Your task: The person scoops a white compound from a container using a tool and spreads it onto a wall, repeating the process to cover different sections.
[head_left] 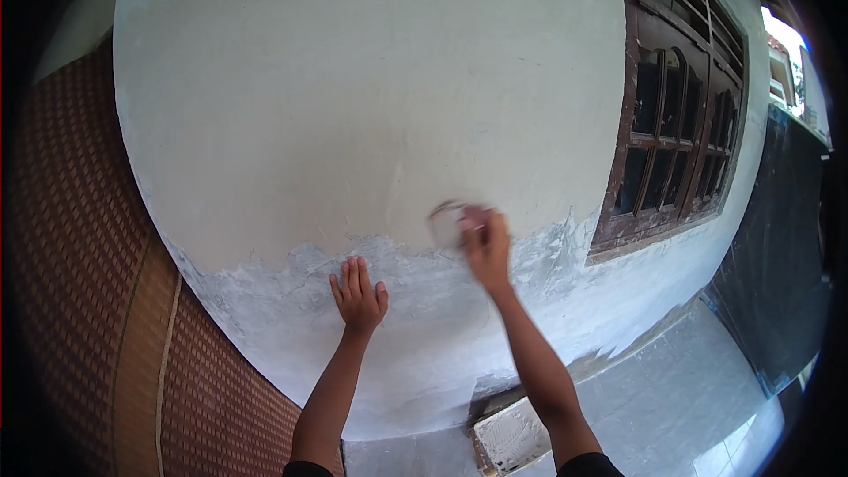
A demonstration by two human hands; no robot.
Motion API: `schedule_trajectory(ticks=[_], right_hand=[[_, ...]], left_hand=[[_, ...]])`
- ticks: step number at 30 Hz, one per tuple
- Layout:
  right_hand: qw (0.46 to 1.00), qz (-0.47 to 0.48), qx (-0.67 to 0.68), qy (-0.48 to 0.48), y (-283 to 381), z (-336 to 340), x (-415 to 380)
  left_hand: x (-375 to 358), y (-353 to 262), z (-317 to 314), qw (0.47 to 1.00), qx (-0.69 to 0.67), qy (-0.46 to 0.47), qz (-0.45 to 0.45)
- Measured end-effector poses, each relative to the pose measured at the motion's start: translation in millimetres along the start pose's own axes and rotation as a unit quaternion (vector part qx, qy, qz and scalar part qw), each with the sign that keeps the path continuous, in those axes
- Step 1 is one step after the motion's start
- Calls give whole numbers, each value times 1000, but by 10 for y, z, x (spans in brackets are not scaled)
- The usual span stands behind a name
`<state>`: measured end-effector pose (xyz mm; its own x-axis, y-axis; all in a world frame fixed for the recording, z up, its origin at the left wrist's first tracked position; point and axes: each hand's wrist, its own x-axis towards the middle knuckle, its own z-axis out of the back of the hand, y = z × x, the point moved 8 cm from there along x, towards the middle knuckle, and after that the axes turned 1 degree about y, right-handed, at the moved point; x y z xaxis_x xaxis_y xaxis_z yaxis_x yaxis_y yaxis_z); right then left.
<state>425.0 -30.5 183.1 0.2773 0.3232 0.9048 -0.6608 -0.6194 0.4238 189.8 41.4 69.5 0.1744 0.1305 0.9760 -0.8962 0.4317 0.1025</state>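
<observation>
My right hand (486, 247) presses a small pale sheet, blurred and probably sandpaper (446, 223), against the plastered wall (371, 106). It sits right at the ragged line where the smooth cream coat meets the rough grey patch (415, 336) below. My left hand (358, 296) lies flat on the grey part of the wall, fingers spread and pointing up, holding nothing. Both forearms reach up from the bottom edge of the view.
A brown wooden window (676, 141) with several panes is set in the wall to the right. A woven brown mat or screen (79, 283) stands at the left. Below lie a white tray (512, 437) and grey floor tiles (671, 389). A dark sheet (782, 256) hangs far right.
</observation>
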Motion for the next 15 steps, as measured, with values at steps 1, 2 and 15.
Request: schedule_trajectory(ticks=[1, 2, 15], right_hand=[[993, -96, 55, -30, -401, 182, 40], [966, -192, 169, -43, -764, 389, 50], [979, -142, 144, -27, -223, 203, -219]], left_hand=[[-12, 2, 7, 1000, 2, 1, 2], [-9, -2, 2, 1000, 1, 3, 3], [3, -13, 3, 1000, 9, -7, 1]])
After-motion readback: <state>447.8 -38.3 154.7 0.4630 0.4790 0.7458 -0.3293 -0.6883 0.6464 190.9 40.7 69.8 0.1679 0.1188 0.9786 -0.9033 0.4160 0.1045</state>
